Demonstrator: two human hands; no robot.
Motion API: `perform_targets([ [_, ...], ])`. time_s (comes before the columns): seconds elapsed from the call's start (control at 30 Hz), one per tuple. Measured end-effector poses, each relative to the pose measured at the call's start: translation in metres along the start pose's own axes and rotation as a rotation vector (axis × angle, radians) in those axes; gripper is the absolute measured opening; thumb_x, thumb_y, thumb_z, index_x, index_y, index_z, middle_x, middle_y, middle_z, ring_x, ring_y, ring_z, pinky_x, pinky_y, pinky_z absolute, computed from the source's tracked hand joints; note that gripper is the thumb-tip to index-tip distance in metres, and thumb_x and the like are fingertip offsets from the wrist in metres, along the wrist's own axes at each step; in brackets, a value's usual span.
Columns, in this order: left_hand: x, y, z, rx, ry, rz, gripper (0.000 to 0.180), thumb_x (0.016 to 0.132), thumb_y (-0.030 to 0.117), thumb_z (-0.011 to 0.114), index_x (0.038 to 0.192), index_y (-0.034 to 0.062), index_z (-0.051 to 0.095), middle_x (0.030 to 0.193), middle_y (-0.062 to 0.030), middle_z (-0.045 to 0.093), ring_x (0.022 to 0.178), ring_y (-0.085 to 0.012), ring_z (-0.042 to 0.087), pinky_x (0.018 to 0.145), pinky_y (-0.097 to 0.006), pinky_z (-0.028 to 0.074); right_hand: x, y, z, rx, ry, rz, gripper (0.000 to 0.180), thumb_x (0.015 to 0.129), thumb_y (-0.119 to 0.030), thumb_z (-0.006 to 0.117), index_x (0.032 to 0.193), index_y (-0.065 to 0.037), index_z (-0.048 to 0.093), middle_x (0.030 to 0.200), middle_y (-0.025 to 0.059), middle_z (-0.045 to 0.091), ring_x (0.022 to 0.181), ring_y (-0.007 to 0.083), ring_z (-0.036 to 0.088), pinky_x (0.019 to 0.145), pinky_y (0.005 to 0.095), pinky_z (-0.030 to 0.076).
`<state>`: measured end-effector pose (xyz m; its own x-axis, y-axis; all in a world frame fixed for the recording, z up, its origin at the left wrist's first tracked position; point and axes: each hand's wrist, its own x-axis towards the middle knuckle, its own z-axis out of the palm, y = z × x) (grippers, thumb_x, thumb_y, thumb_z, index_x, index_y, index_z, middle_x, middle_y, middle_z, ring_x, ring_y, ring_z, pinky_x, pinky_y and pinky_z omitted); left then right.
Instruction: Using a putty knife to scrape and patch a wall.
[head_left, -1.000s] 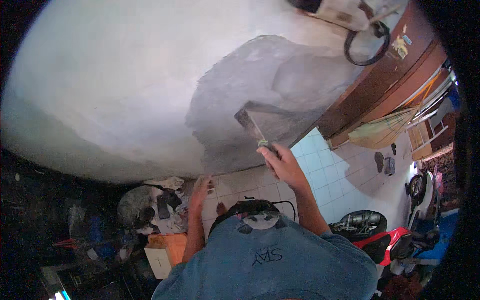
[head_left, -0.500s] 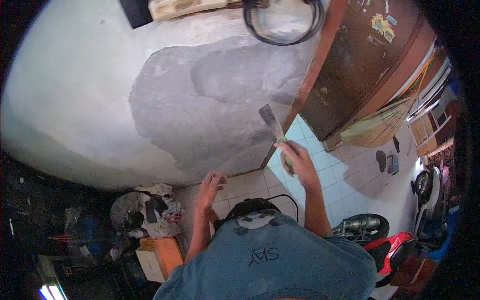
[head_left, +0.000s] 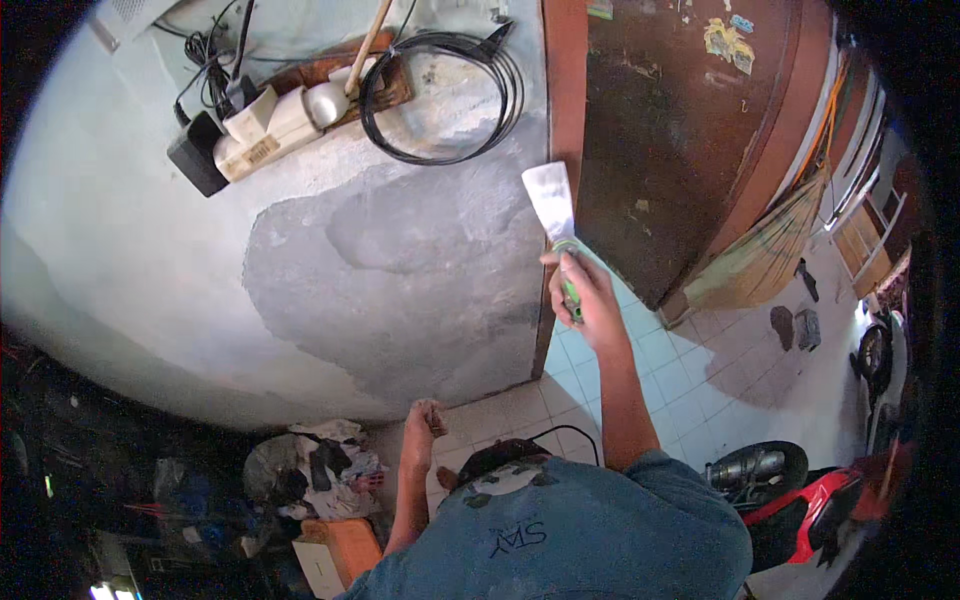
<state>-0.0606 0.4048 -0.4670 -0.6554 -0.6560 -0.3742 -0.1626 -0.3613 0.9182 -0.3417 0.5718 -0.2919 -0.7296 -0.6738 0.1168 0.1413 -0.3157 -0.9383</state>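
Note:
In my right hand is a putty knife, gripped by its green handle with the fingers wrapped round it. Its wide metal blade points up, before the right edge of the wall and close to the reddish-brown door frame; whether it touches cannot be told. A large grey patch with a ragged outline covers part of the pale wall, and a darker area shows within it. My left hand hangs low by the foot of the wall, its fingers curled in with nothing visible in them.
High on the wall are a white power strip, a black adapter and a coiled black cable. A brown door stands right, beside a hammock. Cloths and an orange box lie left; a red motorbike right.
My right hand has raised the putty knife and turned its blade, which now looks bright. My left hand's fingers have curled in. The view has shifted, bringing more of the upper wall into sight.

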Motion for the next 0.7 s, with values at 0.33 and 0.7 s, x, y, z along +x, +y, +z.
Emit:
perform_targets([
  [0.33, -0.004, 0.022, 0.009, 0.035, 0.057, 0.012, 0.042, 0.1, 0.036, 0.037, 0.115, 0.0025, 0.057, 0.073, 0.0018, 0.038, 0.064, -0.0119, 0.041, 0.061, -0.03, 0.038, 0.045, -0.012, 0.039, -0.144, 0.032, 0.014, 0.044, 0.098, -0.045, 0.049, 0.085, -0.004, 0.054, 0.052, 0.0002, 0.043, 0.034, 0.007, 0.035, 0.03, 0.0229, 0.021],
  [0.7, -0.019, 0.015, 0.004, 0.016, 0.116, -0.038, 0.035, 0.095, 0.029, 0.047, 0.119, 0.0066, 0.059, 0.083, -0.0002, 0.05, 0.071, -0.0117, 0.049, 0.066, -0.029, 0.044, 0.051, -0.01, 0.05, -0.117, 0.084, -0.024, 0.049, 0.094, -0.051, 0.054, 0.076, -0.006, 0.051, 0.051, -0.0007, 0.042, 0.031, 0.0068, 0.031, 0.029, 0.0228, 0.02],
])
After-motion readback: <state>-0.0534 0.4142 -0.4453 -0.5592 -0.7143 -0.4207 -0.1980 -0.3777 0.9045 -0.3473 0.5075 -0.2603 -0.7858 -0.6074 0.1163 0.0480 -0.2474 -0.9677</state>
